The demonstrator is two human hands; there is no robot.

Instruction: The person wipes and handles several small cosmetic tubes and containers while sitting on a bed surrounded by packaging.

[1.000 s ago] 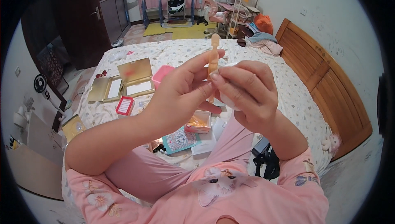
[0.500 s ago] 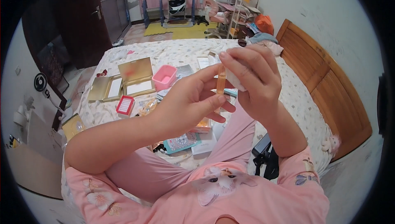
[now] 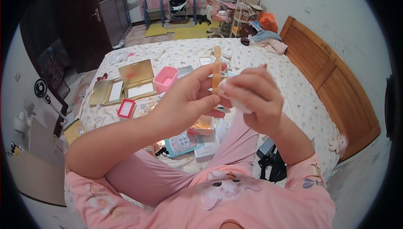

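Observation:
Upright between the thumb and fingers of my left hand point(image 3: 184, 96) is a slim amber ampoule point(image 3: 217, 71) with a narrow neck and a rounded top. My right hand point(image 3: 258, 96) is closed around a crumpled white tissue point(image 3: 239, 101) and is slightly blurred. Its fingertips and the tissue are at the ampoule's lower part, close to my left fingers. Both hands are raised above my crossed legs. Below them lie an open box with orange contents point(image 3: 202, 125) and a teal printed packet point(image 3: 183, 144).
Across the patterned bed point(image 3: 294, 82) lie gold hinged cases point(image 3: 136, 75), a pink bin point(image 3: 166, 77) and a small red-rimmed box point(image 3: 126, 108). A black device with a strap point(image 3: 267, 151) rests beside my right leg. A wooden headboard point(image 3: 331, 90) borders the right side.
My right hand with the tissue has moved down from the ampoule's top to its lower part, uncovering the neck and tip. My left hand has shifted slightly left with the ampoule.

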